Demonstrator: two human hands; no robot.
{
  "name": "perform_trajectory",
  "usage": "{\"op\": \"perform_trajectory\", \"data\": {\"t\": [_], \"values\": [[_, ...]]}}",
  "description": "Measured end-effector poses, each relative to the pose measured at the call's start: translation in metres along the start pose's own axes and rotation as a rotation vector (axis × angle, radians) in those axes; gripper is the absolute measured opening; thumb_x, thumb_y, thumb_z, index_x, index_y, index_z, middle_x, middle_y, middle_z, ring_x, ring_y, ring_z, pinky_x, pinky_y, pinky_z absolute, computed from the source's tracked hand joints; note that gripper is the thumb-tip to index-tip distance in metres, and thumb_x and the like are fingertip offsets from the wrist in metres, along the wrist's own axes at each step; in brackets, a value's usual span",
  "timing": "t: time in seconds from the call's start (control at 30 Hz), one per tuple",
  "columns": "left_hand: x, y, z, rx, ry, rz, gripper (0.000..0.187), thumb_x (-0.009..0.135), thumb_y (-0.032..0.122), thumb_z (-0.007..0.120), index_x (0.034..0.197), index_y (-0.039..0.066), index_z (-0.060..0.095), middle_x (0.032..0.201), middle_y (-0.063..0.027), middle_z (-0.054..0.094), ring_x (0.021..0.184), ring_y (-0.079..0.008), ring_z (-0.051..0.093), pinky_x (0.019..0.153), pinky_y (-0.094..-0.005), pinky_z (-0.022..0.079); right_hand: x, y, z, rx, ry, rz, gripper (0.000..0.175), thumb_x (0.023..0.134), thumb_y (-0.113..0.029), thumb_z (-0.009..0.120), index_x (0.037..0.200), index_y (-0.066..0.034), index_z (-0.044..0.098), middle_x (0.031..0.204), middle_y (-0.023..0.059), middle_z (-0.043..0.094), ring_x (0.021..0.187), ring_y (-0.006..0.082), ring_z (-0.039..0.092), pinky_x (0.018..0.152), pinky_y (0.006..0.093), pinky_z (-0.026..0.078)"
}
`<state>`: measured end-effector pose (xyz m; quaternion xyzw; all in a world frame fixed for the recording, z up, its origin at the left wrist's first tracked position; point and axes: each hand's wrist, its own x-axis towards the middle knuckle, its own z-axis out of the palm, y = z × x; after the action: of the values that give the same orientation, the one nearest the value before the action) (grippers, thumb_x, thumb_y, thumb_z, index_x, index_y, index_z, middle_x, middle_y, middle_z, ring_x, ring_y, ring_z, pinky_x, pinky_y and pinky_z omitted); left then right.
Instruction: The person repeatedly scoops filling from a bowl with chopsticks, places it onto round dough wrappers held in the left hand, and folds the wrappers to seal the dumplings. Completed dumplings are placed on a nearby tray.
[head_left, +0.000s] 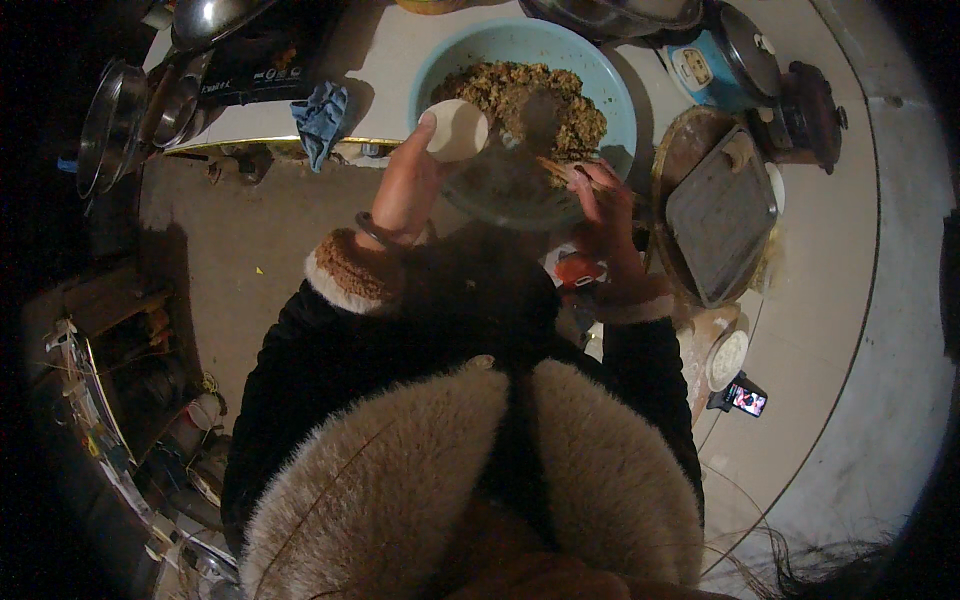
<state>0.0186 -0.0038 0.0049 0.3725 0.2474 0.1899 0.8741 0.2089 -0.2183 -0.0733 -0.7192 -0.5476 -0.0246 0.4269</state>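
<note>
My left hand (409, 180) holds a round, pale dough wrapper (456, 130) flat, with the thumb on its edge, over the left side of a large light-blue basin (624, 97). Chopped brownish filling (510, 94) fills the far part of the basin. At the basin's near right side, my right hand (600, 195) grips wooden chopsticks (553, 166), whose tips point left towards the filling. Shadow makes the tips hard to see, and whether they carry filling cannot be told.
Right of the basin lie a round board (664, 187) and a grey rectangular tray (720, 217). Beyond them stand a blue cooker (694, 67) and a dark lidded pot (810, 120). A blue cloth (321, 120) hangs over the counter edge at left.
</note>
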Motion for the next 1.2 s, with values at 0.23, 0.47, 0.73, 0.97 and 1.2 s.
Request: {"op": "perform_trajectory", "data": {"t": [0.23, 0.47, 0.73, 0.97, 1.2], "values": [[0.000, -0.006, -0.013, 0.024, -0.063, -0.028, 0.060, 0.099, 0.051, 0.046, 0.139, 0.006, 0.044, 0.139, -0.0085, 0.051, 0.130, -0.0217, 0.046, 0.113, -0.0400, 0.029, 0.011, -0.014, -0.016, -0.115, -0.292, 0.178, 0.007, 0.091, -0.010, 0.059, 0.092, -0.0032, 0.063, 0.087, 0.0117, 0.061, 0.083, 0.0302, 0.063, 0.068, 0.0386, 0.050], [-0.006, -0.002, -0.004, -0.005, -0.004, -0.025, 0.056, 0.100, 0.045, 0.048, 0.135, 0.000, 0.049, 0.132, -0.0104, 0.057, 0.124, -0.0223, 0.052, 0.109, -0.0406, 0.035, -0.006, 0.002, -0.027, -0.307, -0.415, -0.036, 0.014, 0.089, -0.009, 0.056, 0.100, -0.0059, 0.065, 0.093, 0.0113, 0.061, 0.090, 0.0301, 0.063, 0.072, 0.0384, 0.052], [-0.003, -0.005, -0.003, 0.022, -0.013, -0.020, 0.059, 0.100, 0.047, 0.046, 0.138, 0.001, 0.046, 0.135, -0.0108, 0.054, 0.127, -0.0222, 0.049, 0.110, -0.0416, 0.033, -0.009, -0.012, -0.015, 0.068, -0.352, 0.317, 0.021, 0.095, -0.016, 0.054, 0.108, -0.0057, 0.066, 0.100, 0.0159, 0.066, 0.092, 0.0342, 0.064, 0.078, 0.0407, 0.052], [-0.003, -0.004, -0.002, 0.023, -0.004, -0.023, 0.060, 0.101, 0.047, 0.046, 0.139, 0.001, 0.045, 0.136, -0.0103, 0.053, 0.127, -0.0226, 0.048, 0.111, -0.0420, 0.032, -0.019, 0.008, -0.015, -0.118, -0.388, 0.186, 0.022, 0.096, -0.022, 0.053, 0.105, -0.0060, 0.065, 0.094, 0.0182, 0.067, 0.087, 0.0365, 0.065, 0.076, 0.0434, 0.051], [0.000, -0.008, -0.008, 0.042, 0.023, -0.010, 0.061, 0.101, 0.050, 0.043, 0.139, 0.001, 0.045, 0.135, -0.0114, 0.054, 0.127, -0.0237, 0.049, 0.112, -0.0429, 0.032, -0.024, 0.027, -0.016, 0.127, -0.218, 0.425, 0.026, 0.095, -0.028, 0.058, 0.102, -0.0039, 0.065, 0.091, 0.0140, 0.069, 0.082, 0.0321, 0.069, 0.071, 0.0398, 0.055]]}}
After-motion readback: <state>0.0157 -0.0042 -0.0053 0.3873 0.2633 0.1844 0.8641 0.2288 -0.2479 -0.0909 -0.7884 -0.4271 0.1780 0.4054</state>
